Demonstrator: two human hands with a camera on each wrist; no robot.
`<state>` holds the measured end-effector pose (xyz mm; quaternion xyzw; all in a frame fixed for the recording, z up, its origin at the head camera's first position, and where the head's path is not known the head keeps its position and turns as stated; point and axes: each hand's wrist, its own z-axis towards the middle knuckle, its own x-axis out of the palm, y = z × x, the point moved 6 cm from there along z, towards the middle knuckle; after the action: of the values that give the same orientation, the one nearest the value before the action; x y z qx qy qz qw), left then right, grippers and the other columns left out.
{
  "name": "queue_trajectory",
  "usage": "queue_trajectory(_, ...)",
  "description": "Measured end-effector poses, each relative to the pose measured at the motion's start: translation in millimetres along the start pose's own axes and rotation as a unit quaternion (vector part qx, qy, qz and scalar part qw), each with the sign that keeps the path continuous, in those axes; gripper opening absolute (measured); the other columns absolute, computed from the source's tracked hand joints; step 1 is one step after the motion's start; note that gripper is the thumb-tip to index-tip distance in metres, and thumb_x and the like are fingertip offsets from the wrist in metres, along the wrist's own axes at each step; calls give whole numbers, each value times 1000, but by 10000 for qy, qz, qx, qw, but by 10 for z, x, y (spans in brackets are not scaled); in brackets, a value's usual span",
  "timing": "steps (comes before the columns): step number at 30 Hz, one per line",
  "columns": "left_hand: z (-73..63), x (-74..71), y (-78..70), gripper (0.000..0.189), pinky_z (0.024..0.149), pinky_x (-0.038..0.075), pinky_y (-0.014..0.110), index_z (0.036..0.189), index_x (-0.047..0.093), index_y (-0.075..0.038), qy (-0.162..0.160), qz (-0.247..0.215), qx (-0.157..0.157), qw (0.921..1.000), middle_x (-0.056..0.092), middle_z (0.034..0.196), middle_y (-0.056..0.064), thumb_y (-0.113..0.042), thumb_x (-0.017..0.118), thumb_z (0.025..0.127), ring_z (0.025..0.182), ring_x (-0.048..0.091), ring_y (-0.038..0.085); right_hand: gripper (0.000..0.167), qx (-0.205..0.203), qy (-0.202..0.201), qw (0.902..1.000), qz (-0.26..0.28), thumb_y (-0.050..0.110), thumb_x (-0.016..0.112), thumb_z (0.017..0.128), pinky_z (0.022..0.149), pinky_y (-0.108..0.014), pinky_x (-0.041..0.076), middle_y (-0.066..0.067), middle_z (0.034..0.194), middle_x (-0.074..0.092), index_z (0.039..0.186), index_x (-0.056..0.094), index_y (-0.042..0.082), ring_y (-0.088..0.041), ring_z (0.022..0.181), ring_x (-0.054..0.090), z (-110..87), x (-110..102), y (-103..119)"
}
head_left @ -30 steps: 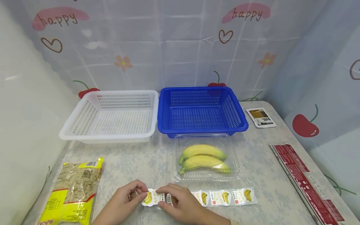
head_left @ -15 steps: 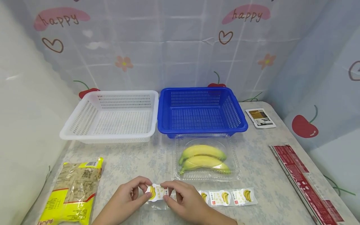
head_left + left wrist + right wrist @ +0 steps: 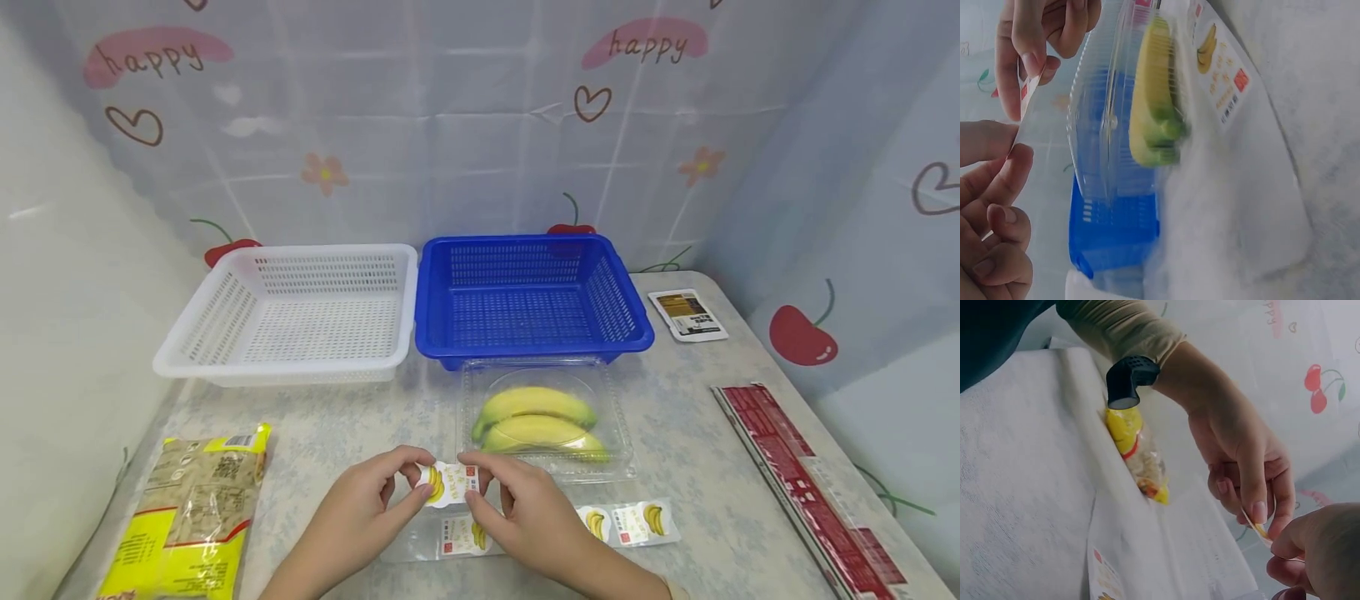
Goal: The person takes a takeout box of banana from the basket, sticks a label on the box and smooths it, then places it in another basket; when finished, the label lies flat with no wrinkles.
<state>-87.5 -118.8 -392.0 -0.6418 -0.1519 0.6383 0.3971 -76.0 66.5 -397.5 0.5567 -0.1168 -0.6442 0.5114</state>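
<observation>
Between my two hands is a white sticker (image 3: pixel 450 485) with printed bananas and a small red mark. My left hand (image 3: pixel 382 500) pinches its left end between thumb and forefinger. At the right end, my right hand (image 3: pixel 521 508) pinches it the same way. In the left wrist view the sticker (image 3: pixel 1025 103) shows nearly edge-on, raised above the table. Below the hands lies a backing strip (image 3: pixel 416 537) with several more banana stickers, partly hidden by my right hand. Just beyond is a clear plastic clamshell box (image 3: pixel 618 425) with two bananas (image 3: pixel 536 421) inside.
A white basket (image 3: pixel 285 368) and a blue basket (image 3: pixel 536 343) stand side by side at the back. A yellow food bag (image 3: pixel 183 512) lies at left. On the right are a long red package (image 3: pixel 806 483) and a small white packet (image 3: pixel 688 315).
Both hands have lifted the sticker off the strip and moved it up and to the right, toward the clamshell box. A bare stretch of backing now shows at the strip's left end.
</observation>
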Motion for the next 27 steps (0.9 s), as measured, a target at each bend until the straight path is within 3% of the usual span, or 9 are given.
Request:
queue_trajectory(10,328,101,-290,22,50,33,17,110,68,-26,-307,528,734,9954,57,82,-25,-24,74,89,55,31,-4,34,145,-372,9985,-381,11,71,91,43,-14,35,13,87,61,124,65,20,7,49,33,60,-374,-88)
queue_trajectory(14,477,169,-354,22,51,34,19,112,69,-24,-334,619,848,9939,59,83,-23,-26,73,90,54,34,-2,35,334,-424,9967,-610,11,72,90,43,-16,36,14,85,61,124,65,21,6,48,35,98,-502,-187)
queue_trajectory(21,744,295,-460,26,61,43,20,115,69,-23,-439,901,1103,9888,63,84,-18,-27,72,90,72,55,6,35,842,-403,9906,-1000,14,72,90,45,-20,39,12,84,61,124,66,18,1,49,39,176,-703,-371)
queue_trajectory(27,950,427,-513,25,56,41,20,116,69,-22,-321,1152,1062,9871,64,83,-16,-29,69,92,73,56,8,33,1148,-305,9813,-1512,18,71,91,45,-21,38,11,84,63,124,66,18,0,49,40,250,-820,-523)
